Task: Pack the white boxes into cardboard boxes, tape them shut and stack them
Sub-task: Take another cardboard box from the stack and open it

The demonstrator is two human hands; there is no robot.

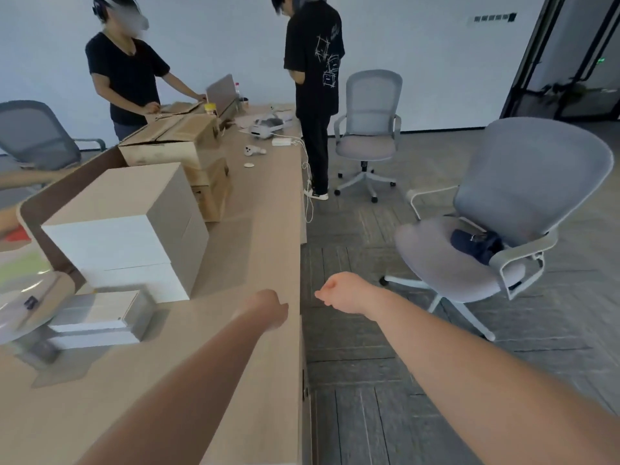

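A stack of large white boxes stands on the wooden table to the left of my arms. Lower flat white boxes lie in front of it. Further back, brown cardboard boxes are stacked two or three high. My left hand reaches out over the table's right edge with its fingers bent away out of sight. My right hand hovers beyond the edge, above the floor, fingers curled under with nothing visible in them.
A person in black handles cardboard at the far end; another stands beside the table. A headset, a controller and hanging cables lie there. Grey office chairs stand on the floor at right.
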